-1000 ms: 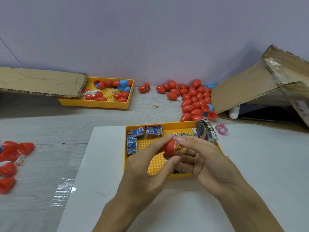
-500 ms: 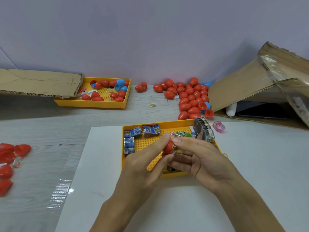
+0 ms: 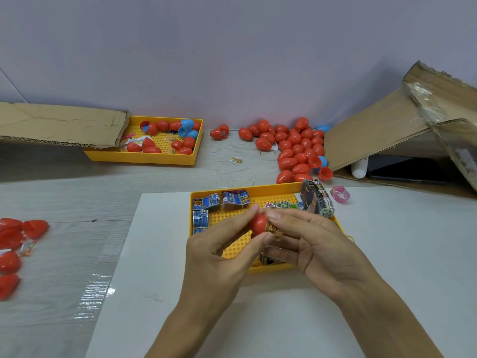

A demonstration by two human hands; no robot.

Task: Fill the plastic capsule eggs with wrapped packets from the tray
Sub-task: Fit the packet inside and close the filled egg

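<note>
Over the near yellow tray (image 3: 260, 191), my left hand (image 3: 219, 251) pinches a red capsule egg half (image 3: 259, 224) between thumb and forefinger. My right hand (image 3: 315, 244) pinches a wrapped packet (image 3: 275, 228) whose end sits at the open mouth of the egg half. Blue wrapped packets (image 3: 209, 202) lie in the tray's far left corner, and a dark stack of packets (image 3: 317, 196) stands at its far right corner. More packets under my hands are partly hidden.
A pile of red eggs (image 3: 294, 148) with a few blue ones lies by the wall. A second yellow tray (image 3: 144, 156) holds egg halves at the back left. Red halves (image 3: 15, 239) lie at the left edge. A cardboard box (image 3: 413, 130) stands right, a pink ring (image 3: 341, 194) beside it.
Both hands stay together over the tray. The packet has gone deeper into the red egg half, so less of it shows between my fingers.
</note>
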